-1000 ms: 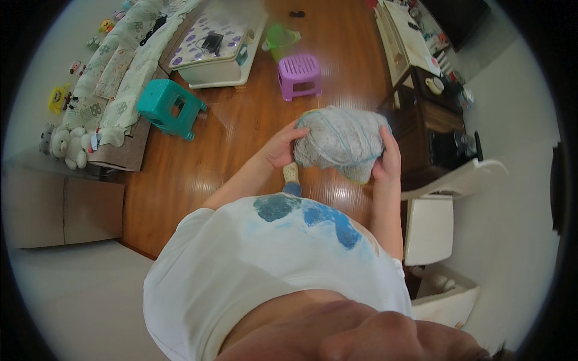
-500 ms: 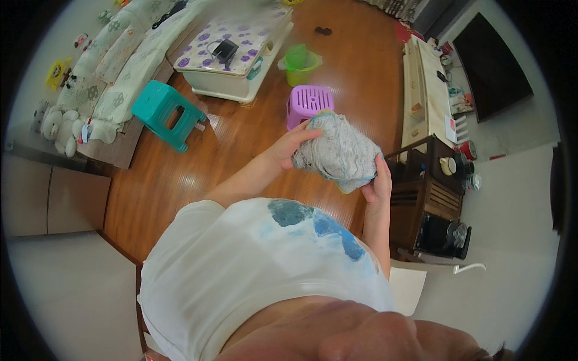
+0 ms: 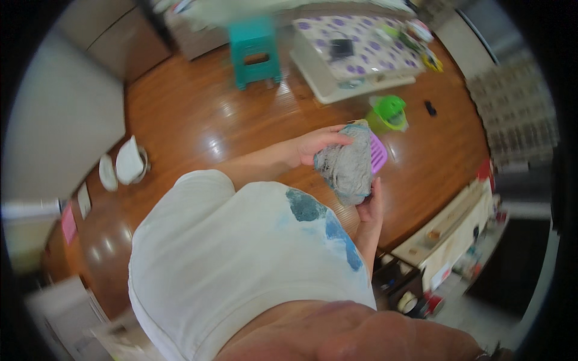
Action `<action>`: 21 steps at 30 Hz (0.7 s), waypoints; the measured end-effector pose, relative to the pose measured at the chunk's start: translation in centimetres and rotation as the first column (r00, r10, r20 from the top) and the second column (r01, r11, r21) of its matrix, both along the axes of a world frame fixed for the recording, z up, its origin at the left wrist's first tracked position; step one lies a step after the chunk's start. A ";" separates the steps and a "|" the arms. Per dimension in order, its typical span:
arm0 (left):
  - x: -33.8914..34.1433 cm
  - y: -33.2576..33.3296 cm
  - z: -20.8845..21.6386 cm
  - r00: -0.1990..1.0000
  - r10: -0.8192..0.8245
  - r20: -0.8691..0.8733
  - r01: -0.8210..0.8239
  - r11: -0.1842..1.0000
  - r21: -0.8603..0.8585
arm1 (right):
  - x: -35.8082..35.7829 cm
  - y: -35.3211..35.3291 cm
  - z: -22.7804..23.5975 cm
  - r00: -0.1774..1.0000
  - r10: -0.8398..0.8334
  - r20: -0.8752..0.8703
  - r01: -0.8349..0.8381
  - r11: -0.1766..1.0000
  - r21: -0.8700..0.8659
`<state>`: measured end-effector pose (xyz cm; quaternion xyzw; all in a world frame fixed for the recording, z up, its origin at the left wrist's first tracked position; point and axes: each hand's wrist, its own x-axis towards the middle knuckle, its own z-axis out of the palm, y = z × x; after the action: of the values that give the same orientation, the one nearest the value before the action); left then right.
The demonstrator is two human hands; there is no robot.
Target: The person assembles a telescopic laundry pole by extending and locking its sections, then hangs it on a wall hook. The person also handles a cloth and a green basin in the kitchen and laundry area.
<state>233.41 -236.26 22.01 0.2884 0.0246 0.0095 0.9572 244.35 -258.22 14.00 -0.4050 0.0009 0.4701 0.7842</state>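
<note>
A crumpled grey cloth bundle (image 3: 348, 163), shaggy and edged in blue and yellowish trim, is held up in front of my body. My left hand (image 3: 314, 146) grips its upper left end, with the thumb lying across the top. At the lower right end, my right hand (image 3: 370, 204) is closed round the edge. The underside of the bundle and some of my fingers are hidden. Just behind it, partly covered, shows a purple slatted stool (image 3: 378, 154).
A green bucket (image 3: 388, 113) stands on the wooden floor beyond the bundle. Farther off are a teal stool (image 3: 254, 54) and a low table (image 3: 373, 45) with a purple-patterned cover. A white chair (image 3: 130, 161) stands left; a long cabinet (image 3: 442, 231) and dark shelf unit (image 3: 397, 280) line the right.
My view has swung round to the left, so the furniture has shifted and turned in the picture. Both hands still hold the cloth bundle, which looks more tilted and a little lower.
</note>
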 end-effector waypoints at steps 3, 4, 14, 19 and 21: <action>0.0 -1.1 0.8 0.989 0.143 0.047 -0.143 0.990 0.003 | 3.5 1.0 -0.7 0.976 0.207 0.066 -0.204 0.978 -0.048; -0.3 -1.7 1.1 0.983 0.178 0.048 -0.178 0.984 0.012 | 4.4 1.0 -0.6 0.961 0.261 0.095 -0.253 0.964 -0.086; -5.9 -7.3 1.5 0.779 0.626 -0.029 -0.621 0.777 0.102 | 7.4 5.5 0.2 0.717 0.697 0.007 -0.696 0.716 0.048; -10.1 -6.7 1.3 0.653 0.757 -0.025 -0.752 0.652 0.097 | 4.9 10.5 -0.8 0.505 0.858 0.095 -0.862 0.507 0.006; -11.3 -7.3 0.9 0.584 0.811 -0.022 -0.807 0.584 0.088 | 3.7 11.6 -0.3 0.464 0.883 0.067 -0.886 0.463 0.029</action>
<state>222.14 -243.55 22.93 0.2783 0.1811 0.4361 0.8364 248.09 -246.59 13.69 -0.3334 -0.2393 0.7991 0.4394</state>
